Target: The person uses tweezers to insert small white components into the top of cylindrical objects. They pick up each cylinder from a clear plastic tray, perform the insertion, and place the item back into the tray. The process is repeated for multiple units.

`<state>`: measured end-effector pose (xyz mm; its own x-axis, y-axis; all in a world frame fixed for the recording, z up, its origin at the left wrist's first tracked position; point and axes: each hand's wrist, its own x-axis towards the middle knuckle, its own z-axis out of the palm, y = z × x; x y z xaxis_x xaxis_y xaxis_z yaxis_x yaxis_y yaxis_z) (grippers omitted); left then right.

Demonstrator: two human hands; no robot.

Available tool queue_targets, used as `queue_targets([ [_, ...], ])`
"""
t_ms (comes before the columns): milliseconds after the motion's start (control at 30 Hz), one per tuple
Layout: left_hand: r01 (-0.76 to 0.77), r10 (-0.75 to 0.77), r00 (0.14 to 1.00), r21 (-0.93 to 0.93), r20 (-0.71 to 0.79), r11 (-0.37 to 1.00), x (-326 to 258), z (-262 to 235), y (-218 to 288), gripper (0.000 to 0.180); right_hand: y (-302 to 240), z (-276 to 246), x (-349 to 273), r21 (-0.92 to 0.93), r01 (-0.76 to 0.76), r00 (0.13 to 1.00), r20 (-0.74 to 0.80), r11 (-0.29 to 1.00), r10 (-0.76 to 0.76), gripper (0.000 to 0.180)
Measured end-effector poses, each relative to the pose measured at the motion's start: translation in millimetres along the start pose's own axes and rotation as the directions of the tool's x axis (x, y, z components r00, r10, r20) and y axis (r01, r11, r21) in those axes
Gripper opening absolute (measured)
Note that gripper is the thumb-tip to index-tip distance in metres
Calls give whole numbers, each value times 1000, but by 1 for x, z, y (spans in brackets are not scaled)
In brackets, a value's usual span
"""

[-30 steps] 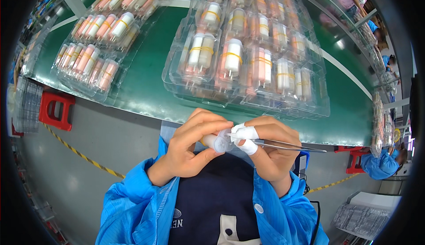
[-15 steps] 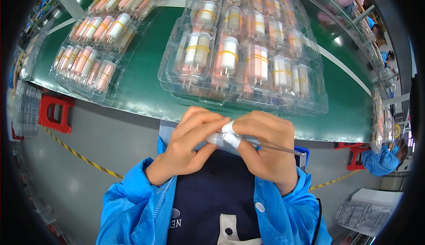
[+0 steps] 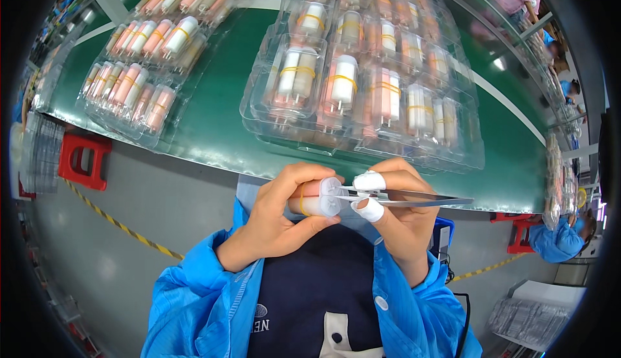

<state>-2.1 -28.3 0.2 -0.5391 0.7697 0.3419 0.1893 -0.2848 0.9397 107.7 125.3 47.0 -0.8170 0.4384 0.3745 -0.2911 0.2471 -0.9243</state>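
Note:
In front of my chest, my left hand is closed round a pair of pink and white cylinders, bound by a yellow rubber band. Their translucent round ends face right. My right hand grips metal tweezers, with white coverings on the thumb and forefinger. The tweezer tips reach the translucent ends; whether they touch them I cannot tell.
Beyond my hands, a stacked clear plastic tray of banded cylinders stands on the green table. More filled trays are at the left. A red stool stands below the table edge. Another person in blue is at far right.
The cylinders have come into view in my left hand, their translucent ends turned right. My hands have drawn slightly apart, and the tweezers now lie closer to level.

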Motion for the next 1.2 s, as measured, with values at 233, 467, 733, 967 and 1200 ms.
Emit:
queue_targets([
  [233, -94, 85, 991, 87, 100, 992, 5, -6, 5, 45, -7, 7, -5, 188, -20, 989, -138, 982, 46, 20],
  [467, -192, 194, 980, 45, -42, 980, 3, 5, -9, 47, -11, 9, 1, -9, 124, 992, 5, 992, -124, 21],
  [733, -198, 211, 976, 178, -55, 964, 4, 3, -4, 46, -7, 8, 6, -85, 159, 987, 47, 984, -155, 20],
  [967, -230, 247, 968, 236, -44, 944, 7, 2, -3, 45, -3, 8, 5, -57, 130, 991, 15, 990, -129, 20],
  [1200, -217, 235, 971, 249, -43, 944, 7, 1, -1, 44, -1, 9, 3, -38, 125, 992, 6, 991, -125, 18],
])
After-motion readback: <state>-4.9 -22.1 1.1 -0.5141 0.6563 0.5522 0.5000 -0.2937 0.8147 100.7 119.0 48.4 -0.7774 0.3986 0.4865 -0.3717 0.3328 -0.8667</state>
